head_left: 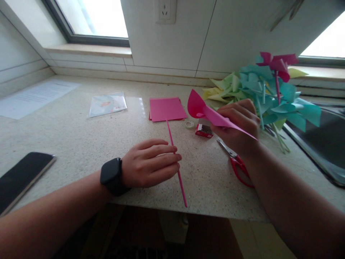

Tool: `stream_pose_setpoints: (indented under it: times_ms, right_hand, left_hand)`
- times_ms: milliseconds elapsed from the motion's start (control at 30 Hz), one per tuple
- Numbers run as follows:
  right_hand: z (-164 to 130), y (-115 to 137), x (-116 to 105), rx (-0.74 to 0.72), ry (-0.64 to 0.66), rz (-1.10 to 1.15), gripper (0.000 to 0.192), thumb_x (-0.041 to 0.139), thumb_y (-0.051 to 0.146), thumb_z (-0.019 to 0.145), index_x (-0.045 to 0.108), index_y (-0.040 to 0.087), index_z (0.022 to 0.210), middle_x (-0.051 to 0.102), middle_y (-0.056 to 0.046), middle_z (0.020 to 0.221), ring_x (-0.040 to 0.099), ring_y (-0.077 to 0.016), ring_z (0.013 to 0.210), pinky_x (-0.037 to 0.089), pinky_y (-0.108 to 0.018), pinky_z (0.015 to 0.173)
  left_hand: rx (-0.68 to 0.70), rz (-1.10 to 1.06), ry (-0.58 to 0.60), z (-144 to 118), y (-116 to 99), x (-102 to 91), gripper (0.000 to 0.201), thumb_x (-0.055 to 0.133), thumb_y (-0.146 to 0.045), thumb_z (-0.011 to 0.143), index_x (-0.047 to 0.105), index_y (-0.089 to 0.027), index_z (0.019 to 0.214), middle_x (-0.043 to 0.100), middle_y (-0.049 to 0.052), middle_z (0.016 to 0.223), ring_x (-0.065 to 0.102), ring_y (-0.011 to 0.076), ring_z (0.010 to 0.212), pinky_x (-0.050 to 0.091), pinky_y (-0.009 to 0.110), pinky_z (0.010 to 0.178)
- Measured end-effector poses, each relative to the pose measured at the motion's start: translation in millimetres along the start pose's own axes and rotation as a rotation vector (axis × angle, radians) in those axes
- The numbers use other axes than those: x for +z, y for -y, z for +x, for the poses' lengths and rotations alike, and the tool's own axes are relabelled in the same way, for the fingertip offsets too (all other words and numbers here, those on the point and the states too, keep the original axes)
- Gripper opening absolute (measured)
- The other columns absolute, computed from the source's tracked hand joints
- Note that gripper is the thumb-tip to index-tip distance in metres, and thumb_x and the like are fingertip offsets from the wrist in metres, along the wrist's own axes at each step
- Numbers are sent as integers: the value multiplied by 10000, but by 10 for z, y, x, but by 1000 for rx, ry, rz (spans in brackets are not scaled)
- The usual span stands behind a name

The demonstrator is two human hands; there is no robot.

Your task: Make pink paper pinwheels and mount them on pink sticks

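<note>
My right hand (pixel 237 124) holds a folded pink paper pinwheel head (pixel 201 108) up above the counter, its curled blade toward the left. My left hand (pixel 151 163), with a black watch on the wrist, lies flat on the counter, fingertips touching a thin pink paper stick (pixel 175 162) that runs from near the pink sheets to the counter's front edge. A stack of pink paper sheets (pixel 166 108) lies beyond the stick.
Red-handled scissors (pixel 237 162) lie under my right wrist. A small red box (pixel 204 130) and a tape roll (pixel 189 124) sit near the sheets. Finished teal, yellow and pink pinwheels (pixel 272 90) pile at right by a sink (pixel 323 144). A phone (pixel 21 176), a plastic packet (pixel 107 104) and a printed paper (pixel 35 97) lie left.
</note>
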State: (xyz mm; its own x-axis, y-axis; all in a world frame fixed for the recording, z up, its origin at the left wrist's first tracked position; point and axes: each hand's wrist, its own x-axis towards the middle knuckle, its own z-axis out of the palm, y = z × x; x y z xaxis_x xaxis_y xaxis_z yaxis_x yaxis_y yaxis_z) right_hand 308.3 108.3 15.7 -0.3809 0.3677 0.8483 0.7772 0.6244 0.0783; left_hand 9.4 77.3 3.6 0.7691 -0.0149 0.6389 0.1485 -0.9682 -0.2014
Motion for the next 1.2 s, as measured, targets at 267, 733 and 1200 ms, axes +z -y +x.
stream_pose_setpoints:
  times_ms: [267,733,1200]
  right_hand:
    - [4,4,-10,7,16,-20,114,715,270,871,603,283,853,704,-26,764,575,-242,739,466,-430,723]
    - [-54,-55,23,32,32,-18,104,724,310,866,622,299,851,725,-17,810,602,-237,762,492,-466,774]
    - [-32,-34,23,7,-1,2,137,738,308,866,615,265,822,694,-7,750,573,-217,743,463,-419,748]
  left_hand:
    - [25,19,0,12,-13,-9,59,652,-143,924,697,-181,931,795,22,1047,734,179,965,605,354,905]
    - [33,19,-2,39,-21,-13,116,602,-143,949,696,-180,890,807,21,998,746,170,897,614,330,824]
    - [66,41,11,43,-36,-41,99,640,-142,916,725,-189,896,809,8,993,748,176,872,598,328,801]
